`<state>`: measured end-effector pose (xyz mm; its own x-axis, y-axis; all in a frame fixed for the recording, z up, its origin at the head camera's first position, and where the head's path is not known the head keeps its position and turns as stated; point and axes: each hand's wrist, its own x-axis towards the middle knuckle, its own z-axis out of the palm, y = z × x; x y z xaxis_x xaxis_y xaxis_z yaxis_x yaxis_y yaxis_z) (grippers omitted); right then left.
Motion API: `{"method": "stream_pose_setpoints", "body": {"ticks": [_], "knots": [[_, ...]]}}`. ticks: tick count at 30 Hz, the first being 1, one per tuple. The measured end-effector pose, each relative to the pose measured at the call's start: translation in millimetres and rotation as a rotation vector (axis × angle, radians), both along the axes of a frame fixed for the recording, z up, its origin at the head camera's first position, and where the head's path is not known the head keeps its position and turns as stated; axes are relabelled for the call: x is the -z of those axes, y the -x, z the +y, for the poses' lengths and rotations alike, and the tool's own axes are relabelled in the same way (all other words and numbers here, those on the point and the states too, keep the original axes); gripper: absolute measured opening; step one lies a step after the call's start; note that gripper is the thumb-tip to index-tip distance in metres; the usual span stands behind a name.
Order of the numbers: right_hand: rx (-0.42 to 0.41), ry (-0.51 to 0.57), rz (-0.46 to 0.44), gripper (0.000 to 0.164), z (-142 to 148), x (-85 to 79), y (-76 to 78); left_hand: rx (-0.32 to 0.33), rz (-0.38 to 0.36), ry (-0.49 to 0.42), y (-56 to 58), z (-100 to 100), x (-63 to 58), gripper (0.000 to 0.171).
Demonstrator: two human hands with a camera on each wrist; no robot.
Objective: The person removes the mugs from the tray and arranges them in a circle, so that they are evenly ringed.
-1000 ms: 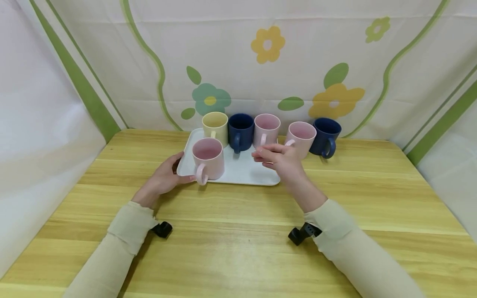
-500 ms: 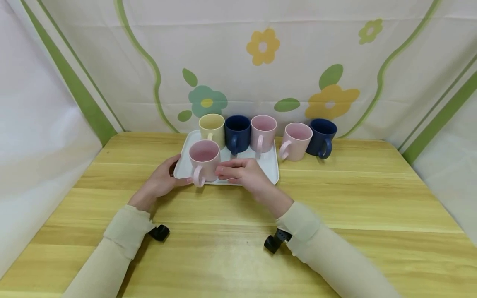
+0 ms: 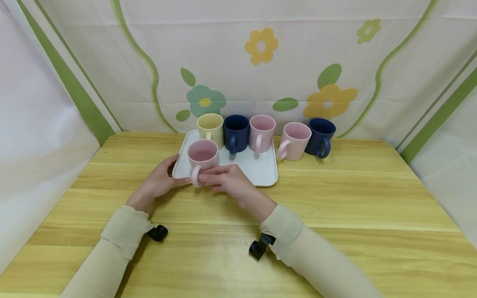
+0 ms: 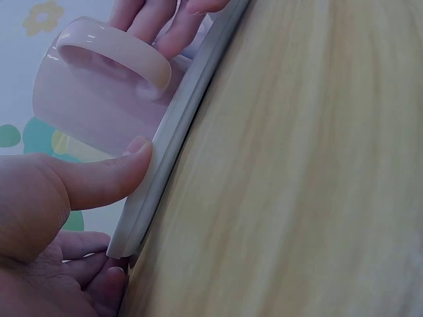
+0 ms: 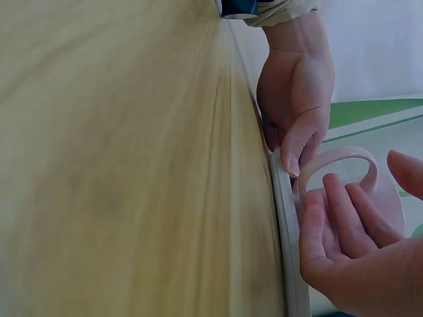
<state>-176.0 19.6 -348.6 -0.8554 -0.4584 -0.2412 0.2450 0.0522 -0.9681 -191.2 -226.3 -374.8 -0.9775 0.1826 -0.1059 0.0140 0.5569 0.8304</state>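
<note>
In the head view a white tray [image 3: 262,176] lies on the wooden table. My left hand [image 3: 158,180] grips its left front corner, thumb on the rim and fingers at the edge. A pink mug [image 3: 208,162] stands upright near that corner, its handle [image 3: 195,178] facing front. Across the mug's front reaches my right hand [image 3: 234,184], fingertips right at the handle. In the right wrist view the right fingers [image 5: 347,221] lie fairly straight beside the handle, with the thumb [image 5: 404,173] apart from them. The left wrist view shows the left thumb [image 4: 109,178] against the tray rim.
Along the tray's back stand a yellow mug [image 3: 210,126], a dark blue mug [image 3: 241,138] and another pink mug [image 3: 265,138]. Right of the tray are a pink mug [image 3: 298,145] and a blue mug [image 3: 316,138]. A flowered curtain [image 3: 208,54] hangs behind the table.
My right hand has moved left from beside the right-hand pink mug to the front pink mug's handle. My left hand stays at the tray corner. The view has shifted slightly.
</note>
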Motion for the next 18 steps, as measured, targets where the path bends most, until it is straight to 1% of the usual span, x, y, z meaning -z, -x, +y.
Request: {"method": "stream_pose_setpoints", "body": {"ticks": [8, 13, 18], "knots": [[-0.006, 0.03, -0.054, 0.033, -9.4, 0.2, -0.4, 0.012, 0.02, 0.001, 1.2, -1.4, 1.1, 0.094], [-0.029, 0.071, -0.048, 0.033, -14.8, -0.5, -3.1, 0.013, 0.024, 0.0, 1.0, -1.0, 1.2, 0.093], [-0.047, 0.105, -0.051, 0.028, -17.6, -0.5, -4.4, 0.021, 0.028, -0.001, 0.0, -1.5, -0.5, 0.092]]}}
